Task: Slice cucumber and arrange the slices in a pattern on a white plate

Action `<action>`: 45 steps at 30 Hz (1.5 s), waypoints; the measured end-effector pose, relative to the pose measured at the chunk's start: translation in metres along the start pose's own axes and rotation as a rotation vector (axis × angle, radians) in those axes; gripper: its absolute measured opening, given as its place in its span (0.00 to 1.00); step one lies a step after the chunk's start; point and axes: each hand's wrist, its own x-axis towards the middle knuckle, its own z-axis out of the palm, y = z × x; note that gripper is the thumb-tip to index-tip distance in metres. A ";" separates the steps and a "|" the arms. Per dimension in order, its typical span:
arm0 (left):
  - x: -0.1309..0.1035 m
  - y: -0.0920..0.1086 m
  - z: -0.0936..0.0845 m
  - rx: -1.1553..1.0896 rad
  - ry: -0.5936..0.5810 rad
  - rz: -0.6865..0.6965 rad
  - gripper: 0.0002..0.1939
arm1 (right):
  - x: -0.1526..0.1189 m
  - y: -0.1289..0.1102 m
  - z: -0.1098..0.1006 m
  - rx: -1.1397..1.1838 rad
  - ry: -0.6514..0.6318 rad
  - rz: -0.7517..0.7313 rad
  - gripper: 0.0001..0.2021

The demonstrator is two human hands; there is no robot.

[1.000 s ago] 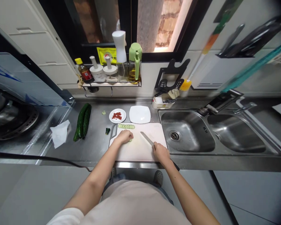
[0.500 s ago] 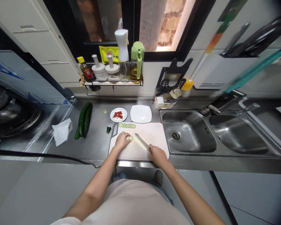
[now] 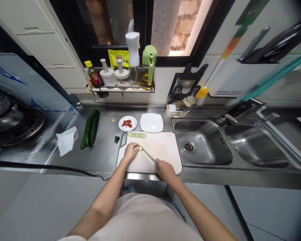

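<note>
My left hand (image 3: 131,152) is closed on a small pale green cucumber piece (image 3: 140,148) above the white cutting board (image 3: 165,147). In my right hand (image 3: 166,170) is a kitchen knife (image 3: 149,156), gripped by its handle. The blade points up and left, its tip end touching the cucumber piece. A row of cucumber slices (image 3: 136,135) overlaps along the board's far left edge. Behind the board stand a white plate with chopped red bits (image 3: 127,124) and a white square plate (image 3: 152,123).
Whole cucumbers (image 3: 90,129), a dark green cucumber end (image 3: 117,139) and a crumpled white tissue (image 3: 66,141) lie left on the steel counter. A double sink (image 3: 203,142) is at the right. Bottles and jars fill a wall rack (image 3: 122,89); a stove (image 3: 12,124) is far left.
My right hand has brought the knife left, so the blade now meets the cucumber piece. My left hand keeps its hold. The view has shifted slightly.
</note>
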 end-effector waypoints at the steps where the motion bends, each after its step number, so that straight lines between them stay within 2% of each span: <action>1: 0.000 0.000 0.001 -0.002 0.001 -0.001 0.10 | 0.000 0.000 0.000 -0.001 -0.002 0.001 0.12; 22: 0.000 0.003 0.002 -0.019 0.023 -0.050 0.12 | 0.013 0.005 -0.005 -0.031 -0.063 -0.043 0.14; 36: 0.001 0.000 0.003 -0.037 0.029 -0.053 0.12 | 0.022 -0.012 -0.008 -0.067 -0.021 -0.057 0.14; 45: 0.002 0.000 0.003 -0.017 0.032 -0.043 0.12 | 0.017 -0.005 -0.002 -0.083 -0.001 -0.059 0.13</action>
